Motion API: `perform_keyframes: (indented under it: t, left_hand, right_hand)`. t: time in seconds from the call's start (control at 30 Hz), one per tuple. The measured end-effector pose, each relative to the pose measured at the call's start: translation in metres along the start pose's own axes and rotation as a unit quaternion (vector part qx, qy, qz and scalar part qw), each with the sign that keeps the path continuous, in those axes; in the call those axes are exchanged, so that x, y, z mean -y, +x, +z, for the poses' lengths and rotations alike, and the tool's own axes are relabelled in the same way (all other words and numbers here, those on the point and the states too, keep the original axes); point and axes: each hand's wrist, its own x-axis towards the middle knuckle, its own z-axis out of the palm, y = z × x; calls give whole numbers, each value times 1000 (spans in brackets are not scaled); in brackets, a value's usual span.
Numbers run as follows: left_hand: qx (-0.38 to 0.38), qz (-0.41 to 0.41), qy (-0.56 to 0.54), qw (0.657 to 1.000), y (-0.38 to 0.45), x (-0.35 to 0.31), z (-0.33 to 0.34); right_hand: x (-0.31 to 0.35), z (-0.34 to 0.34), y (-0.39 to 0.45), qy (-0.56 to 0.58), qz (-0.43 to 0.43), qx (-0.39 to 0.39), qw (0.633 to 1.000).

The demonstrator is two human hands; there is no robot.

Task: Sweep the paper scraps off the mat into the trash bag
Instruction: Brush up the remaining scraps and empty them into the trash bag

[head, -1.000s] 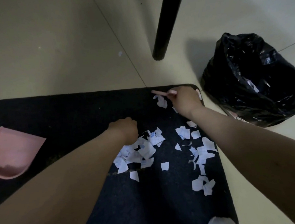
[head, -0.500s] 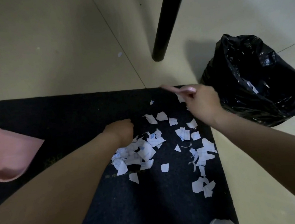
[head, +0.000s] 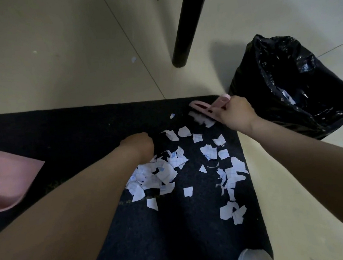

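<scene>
Head view: the right hand (head: 235, 114) grips a pink brush (head: 206, 108) over the mat (head: 62, 129); the left hand (head: 138, 143) rests fisted beside paper scraps (head: 166, 171), holding nothing visible.

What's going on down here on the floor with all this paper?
A person is cleaning torn white paper scraps off a dark mat. Their right hand holds a small pink brush at the mat's far corner, beside an open black trash bag. The left hand rests by the pile. A pink dustpan lies unused.
</scene>
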Motion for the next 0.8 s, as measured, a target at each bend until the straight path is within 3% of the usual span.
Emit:
perform_keyframes:
  t: [0.13, 0.3, 0.47, 0.7, 0.8]
  left_hand:
    - [-10, 6, -10, 1000, 4, 6, 4]
    - [-11, 8, -9, 1000, 4, 6, 5]
    - [-19, 9, -3, 1000, 5, 4, 3]
    - [-21, 19, 16, 999, 12, 12, 11]
    - [-17, 30, 28, 999, 12, 16, 12]
  right_hand:
    - [10, -17, -3, 14, -28, -39, 999]
    - [0, -26, 9, 3, 33, -96, 995]
    - [-1, -3, 6, 15, 60, -36, 997]
    - [24, 12, -47, 67, -82, 78, 991]
    - [27, 9, -58, 75, -87, 51, 992]
